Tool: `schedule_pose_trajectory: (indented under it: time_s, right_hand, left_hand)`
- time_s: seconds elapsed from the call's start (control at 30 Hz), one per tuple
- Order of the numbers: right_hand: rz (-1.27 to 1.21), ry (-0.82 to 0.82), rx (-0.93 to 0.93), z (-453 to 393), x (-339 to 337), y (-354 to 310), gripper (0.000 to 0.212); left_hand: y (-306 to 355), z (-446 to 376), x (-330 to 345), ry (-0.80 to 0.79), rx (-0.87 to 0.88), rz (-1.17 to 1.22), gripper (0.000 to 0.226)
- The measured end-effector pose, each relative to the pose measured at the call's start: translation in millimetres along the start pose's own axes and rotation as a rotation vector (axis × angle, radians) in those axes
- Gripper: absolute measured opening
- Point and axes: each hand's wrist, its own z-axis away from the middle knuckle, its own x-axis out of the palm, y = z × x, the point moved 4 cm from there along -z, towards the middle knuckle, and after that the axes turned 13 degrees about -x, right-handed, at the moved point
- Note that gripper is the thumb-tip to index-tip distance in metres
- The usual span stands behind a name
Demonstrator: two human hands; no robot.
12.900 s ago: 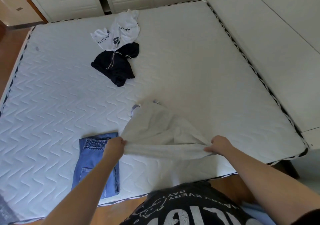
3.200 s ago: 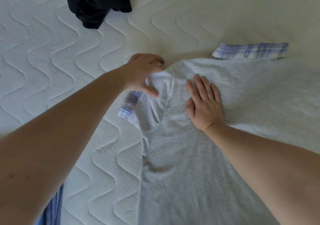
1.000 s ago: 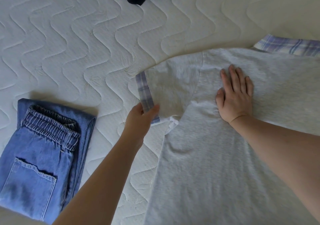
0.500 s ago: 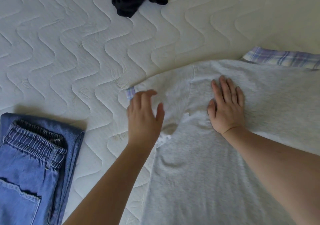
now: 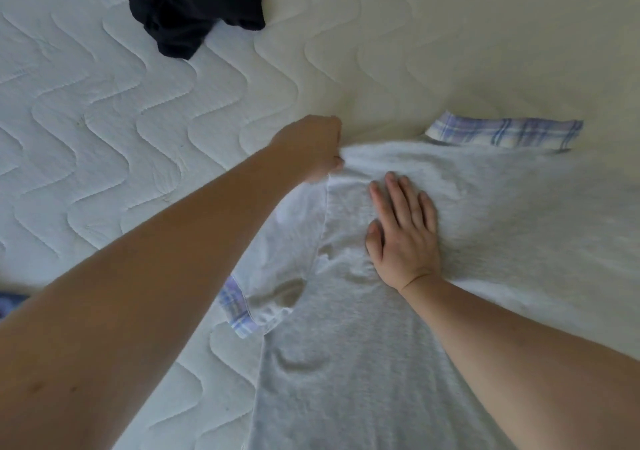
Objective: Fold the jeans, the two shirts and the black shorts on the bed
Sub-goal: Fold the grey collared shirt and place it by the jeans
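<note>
A light grey shirt (image 5: pixel 398 363) with plaid collar and plaid sleeve trim lies spread on the white quilted mattress (image 5: pixel 104 138). My left hand (image 5: pixel 311 148) pinches the shirt's shoulder edge beside the collar. My right hand (image 5: pixel 403 231) lies flat on the chest of the shirt, fingers straight, pressing it down. The left sleeve lies below my left forearm, its plaid cuff (image 5: pixel 237 307) showing. The black shorts (image 5: pixel 190 2) lie crumpled at the top left. A sliver of the blue jeans (image 5: pixel 8 302) shows at the left edge. The second shirt is out of view.
The plaid collar (image 5: pixel 505 132) sticks out past the shirt's top edge. Bare mattress stretches to the left and beyond the shirt.
My left hand has left the sleeve and moved up to the shoulder, where it now pinches the fabric. The sleeve has dropped lower. My right hand stays pressed on the chest.
</note>
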Motion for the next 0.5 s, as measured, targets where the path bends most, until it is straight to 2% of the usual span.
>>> schedule_pose_trajectory:
  time_s: [0.17, 0.3, 0.5]
  right_hand:
    - [-0.005, -0.025, 0.003, -0.3, 0.7, 0.1, 0.061]
    - [0.002, -0.03, 0.002, -0.3, 0.8, 0.1, 0.061]
    - [-0.006, -0.026, -0.005, 0.0, 0.7, -0.1, 0.06]
  left_hand:
    - [-17.0, 2.4, 8.6, 0.122, -0.011, 0.181, 0.033]
    - [-17.2, 7.2, 26.9, 0.136, 0.003, 0.138, 0.043]
    - [-27.6, 2.3, 31.1, 0.146, -0.059, 0.281, 0.029]
